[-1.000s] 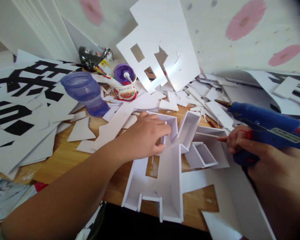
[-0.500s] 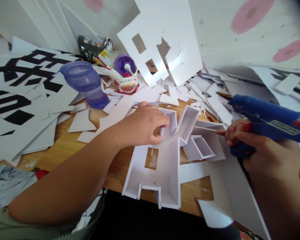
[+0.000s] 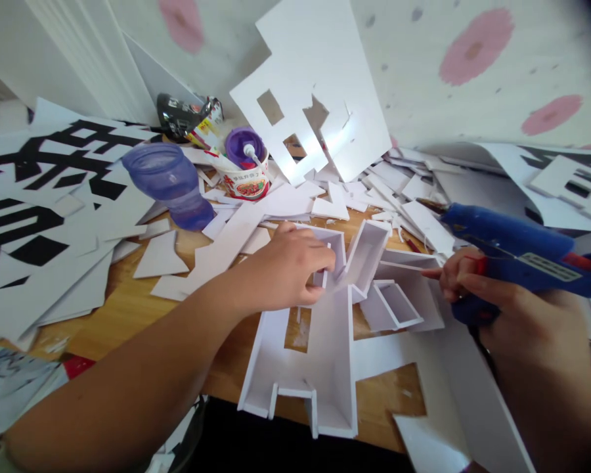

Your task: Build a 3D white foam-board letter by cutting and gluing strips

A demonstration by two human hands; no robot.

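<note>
My left hand [image 3: 293, 266] reaches into the far end of a white foam-board model [image 3: 329, 341], its fingers curled and pinching a thin upright strip of foam board [image 3: 327, 263]; the strip's lower part is partly hidden. The model has low walls and a cut-out window and doorway. In my right hand [image 3: 502, 295] is a blue hot glue gun [image 3: 517, 243], held above the right side of the work with its nozzle pointing left. Beside the model stand a narrow open white box [image 3: 367, 253] and a smaller frame-like box [image 3: 394, 305].
Foam-board offcuts [image 3: 404, 190] litter the back. A large cut sheet [image 3: 325, 79] leans on the wall. Left of it stand a purple translucent bottle [image 3: 170, 184] and a paper food tub [image 3: 246, 180]. Black-printed sheets [image 3: 39, 210] cover the left side.
The view has tilted slightly upward, so everything sits lower in the picture. The thin strip now shows at my left fingertips. My right hand still holds the glue gun in nearly the same place.
</note>
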